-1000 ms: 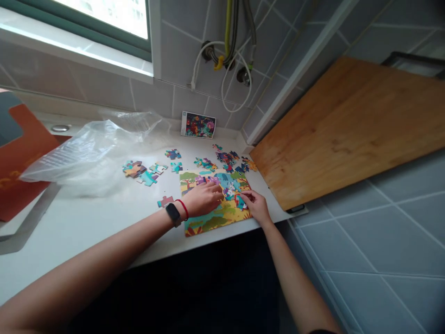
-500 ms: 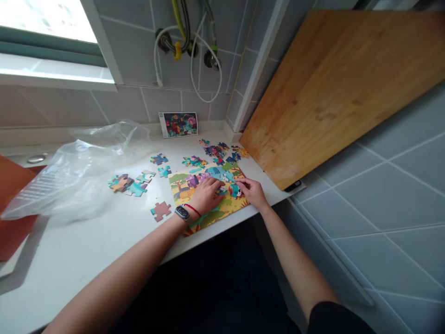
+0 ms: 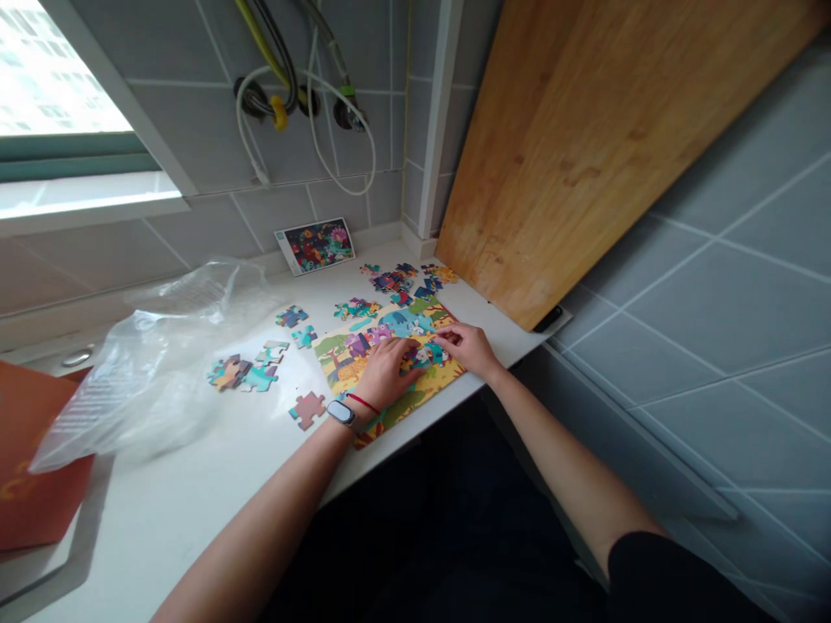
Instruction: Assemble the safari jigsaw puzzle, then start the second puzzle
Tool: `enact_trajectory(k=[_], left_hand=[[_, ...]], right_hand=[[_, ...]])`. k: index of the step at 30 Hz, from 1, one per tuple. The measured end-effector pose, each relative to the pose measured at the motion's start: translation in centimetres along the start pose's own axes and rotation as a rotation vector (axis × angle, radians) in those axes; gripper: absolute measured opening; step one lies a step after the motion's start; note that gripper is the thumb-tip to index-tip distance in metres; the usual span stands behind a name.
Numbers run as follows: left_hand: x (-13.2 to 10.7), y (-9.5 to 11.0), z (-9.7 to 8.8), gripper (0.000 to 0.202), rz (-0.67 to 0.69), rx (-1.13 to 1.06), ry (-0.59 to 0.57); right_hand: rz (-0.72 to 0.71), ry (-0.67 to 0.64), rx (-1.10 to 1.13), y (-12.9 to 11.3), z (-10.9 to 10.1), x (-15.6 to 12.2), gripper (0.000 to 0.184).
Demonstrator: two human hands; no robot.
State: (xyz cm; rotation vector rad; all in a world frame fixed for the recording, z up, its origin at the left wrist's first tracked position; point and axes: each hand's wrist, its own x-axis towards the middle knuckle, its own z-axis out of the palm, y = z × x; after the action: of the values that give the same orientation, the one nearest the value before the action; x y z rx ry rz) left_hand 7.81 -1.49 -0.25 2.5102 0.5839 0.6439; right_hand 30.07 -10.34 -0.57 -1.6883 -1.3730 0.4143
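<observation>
My left hand (image 3: pixel 385 374), with a watch and red cord at its wrist, rests on a colourful animal-picture board (image 3: pixel 338 359). Its fingers are loosely bent and the thumb stands apart. On the board's right side, my right hand (image 3: pixel 473 348) pinches with thumb and fingertips at a small puzzle piece (image 3: pixel 437 351), mostly covered by the fingers. Dark and teal joined pieces (image 3: pixel 423 356) show on the board between both hands. A reddish-brown piece (image 3: pixel 307 409) lies left of the board, and a small pile of pieces (image 3: pixel 241 373) lies farther left.
More puzzle pieces (image 3: pixel 393 282) lie behind the board. A picture card (image 3: pixel 316 246) leans against the wall. A crumpled clear plastic bag (image 3: pixel 156 355) and an orange box (image 3: pixel 39 459) are on the left. A large wooden board (image 3: pixel 584 147) leans at the right.
The view has turned and tilted a little. Both hands keep nearly the same places on the board, with the right fingertips still pinched together.
</observation>
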Motion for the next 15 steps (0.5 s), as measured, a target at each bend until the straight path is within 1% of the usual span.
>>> enact_trajectory(k=[6,12,15], left_hand=[[0.07,-0.32,0.03,0.032,-0.033,-0.017,0.005],[0.01,-0.13,-0.05,0.030,-0.005,-0.018,0.002],[-0.01,-0.02,-0.03,0.030,-0.001,-0.005,0.006]], right_hand=[[-0.089,0.010,-0.035,-0.32,-0.10,-0.12,0.029],[-0.175,-0.099,-0.079,-0.47,-0.30,-0.25,0.023],[-0.217,-0.127,-0.086,-0.56,-0.44,-0.31,0.020]])
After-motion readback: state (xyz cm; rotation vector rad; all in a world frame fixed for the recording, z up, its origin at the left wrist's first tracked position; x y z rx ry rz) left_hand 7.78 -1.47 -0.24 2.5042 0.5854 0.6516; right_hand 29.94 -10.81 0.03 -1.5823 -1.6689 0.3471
